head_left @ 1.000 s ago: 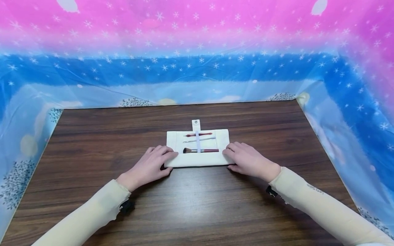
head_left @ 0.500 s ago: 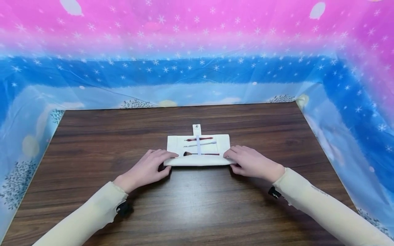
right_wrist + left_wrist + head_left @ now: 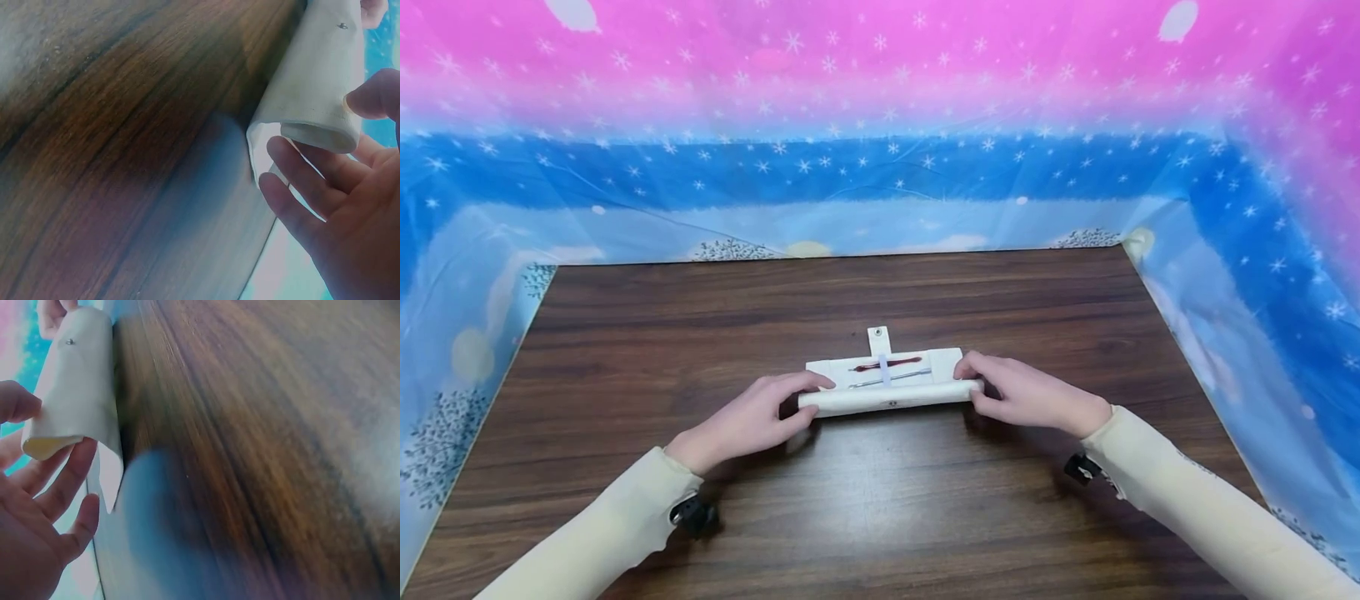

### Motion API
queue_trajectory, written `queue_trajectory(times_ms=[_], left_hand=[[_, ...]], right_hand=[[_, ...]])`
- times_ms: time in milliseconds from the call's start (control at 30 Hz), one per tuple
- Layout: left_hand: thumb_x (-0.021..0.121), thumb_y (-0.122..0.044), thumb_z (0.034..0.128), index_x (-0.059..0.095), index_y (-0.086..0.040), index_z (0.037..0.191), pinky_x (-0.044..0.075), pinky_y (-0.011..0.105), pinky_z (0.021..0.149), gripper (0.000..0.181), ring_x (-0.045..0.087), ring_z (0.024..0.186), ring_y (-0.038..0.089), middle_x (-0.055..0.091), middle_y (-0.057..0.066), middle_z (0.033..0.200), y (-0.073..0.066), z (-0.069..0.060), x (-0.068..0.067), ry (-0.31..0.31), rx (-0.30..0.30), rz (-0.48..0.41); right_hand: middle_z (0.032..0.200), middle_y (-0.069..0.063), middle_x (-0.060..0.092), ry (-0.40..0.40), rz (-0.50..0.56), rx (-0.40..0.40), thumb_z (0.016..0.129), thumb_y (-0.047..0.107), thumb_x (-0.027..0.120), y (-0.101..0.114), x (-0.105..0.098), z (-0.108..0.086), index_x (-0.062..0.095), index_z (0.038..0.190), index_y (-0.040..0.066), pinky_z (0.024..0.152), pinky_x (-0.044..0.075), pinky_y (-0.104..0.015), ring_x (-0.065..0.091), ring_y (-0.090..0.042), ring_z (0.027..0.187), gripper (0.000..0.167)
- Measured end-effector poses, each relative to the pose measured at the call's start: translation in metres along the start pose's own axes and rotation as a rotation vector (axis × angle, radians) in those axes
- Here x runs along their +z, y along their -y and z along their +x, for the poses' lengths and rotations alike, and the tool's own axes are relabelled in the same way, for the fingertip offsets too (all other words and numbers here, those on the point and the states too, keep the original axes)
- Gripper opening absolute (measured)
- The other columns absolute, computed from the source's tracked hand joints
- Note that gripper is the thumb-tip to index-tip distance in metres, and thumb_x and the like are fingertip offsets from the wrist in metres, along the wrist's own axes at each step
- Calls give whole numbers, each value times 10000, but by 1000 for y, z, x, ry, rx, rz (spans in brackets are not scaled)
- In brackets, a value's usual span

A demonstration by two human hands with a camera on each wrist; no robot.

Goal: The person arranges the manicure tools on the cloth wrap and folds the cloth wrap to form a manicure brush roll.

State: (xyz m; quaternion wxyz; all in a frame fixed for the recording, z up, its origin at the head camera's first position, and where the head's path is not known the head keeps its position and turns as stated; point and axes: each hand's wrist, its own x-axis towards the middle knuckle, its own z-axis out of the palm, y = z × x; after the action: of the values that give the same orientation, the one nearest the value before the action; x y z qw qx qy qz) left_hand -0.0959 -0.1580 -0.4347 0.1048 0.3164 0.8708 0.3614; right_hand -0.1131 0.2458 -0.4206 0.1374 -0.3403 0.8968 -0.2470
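A white fabric tool roll (image 3: 850,403) lies on the table, its near edge rolled up and a metal snap showing on the rolled part. On its flat section, a slim red-handled tool (image 3: 908,362) and a thin silver tool (image 3: 868,382) sit under a pale elastic band (image 3: 884,372). The snap tab (image 3: 877,340) sticks out at the far side. My left hand (image 3: 751,415) pinches the rolled part's left end between thumb and fingers. At the right end, my right hand (image 3: 1037,396) grips it likewise. Both wrist views show the hollow ends of the roll; the brush is hidden.
The dark wood-grain table (image 3: 662,333) extends around the roll on every side. A pink and blue snowflake-patterned cloth (image 3: 880,167) hangs along the back and sides. Dark wrist cameras (image 3: 696,515) are strapped under the sleeves.
Both hands have rolled the near edge farther away from me. The rolled part now covers the brush, and its snap has come into view. The far edge and tab sit nearer to me.
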Motion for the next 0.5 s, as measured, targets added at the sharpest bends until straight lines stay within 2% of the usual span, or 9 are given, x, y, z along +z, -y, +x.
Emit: queue_trajectory(times_ms=[100,200,300,500], left_hand=[[635,-149,1032,676,-174,1317,527,444,959,288,653,1102,131,697,-17,1286,1,2,-1,-12,-12,-18],[617,-148,1042,668,-144,1330,526,451,954,293,655,1109,164,685,19,1319,2,6,-2,-21,-20,-35],[605,-147,1050,661,-114,1344,531,459,949,301,651,1111,185,674,42,1335,5,9,-4,-32,-30,-45],[589,-120,1059,671,-93,1324,527,416,868,278,621,970,167,686,46,1258,11,17,-4,-70,-45,-32]], right_hand=[[1014,54,621,-2,36,8,1015,130,564,-2,-1,3,553,1198,195,735,482,-312,538,-91,764,195],[954,47,610,-8,58,14,1026,137,547,-5,-2,7,547,1176,199,679,462,-287,503,-78,693,162],[952,22,621,-12,72,21,1031,131,536,-7,-3,11,553,1173,188,669,464,-288,510,-82,698,155],[996,1,619,-16,87,42,1039,122,523,-13,-3,21,601,1193,152,682,469,-302,526,-115,749,175]])
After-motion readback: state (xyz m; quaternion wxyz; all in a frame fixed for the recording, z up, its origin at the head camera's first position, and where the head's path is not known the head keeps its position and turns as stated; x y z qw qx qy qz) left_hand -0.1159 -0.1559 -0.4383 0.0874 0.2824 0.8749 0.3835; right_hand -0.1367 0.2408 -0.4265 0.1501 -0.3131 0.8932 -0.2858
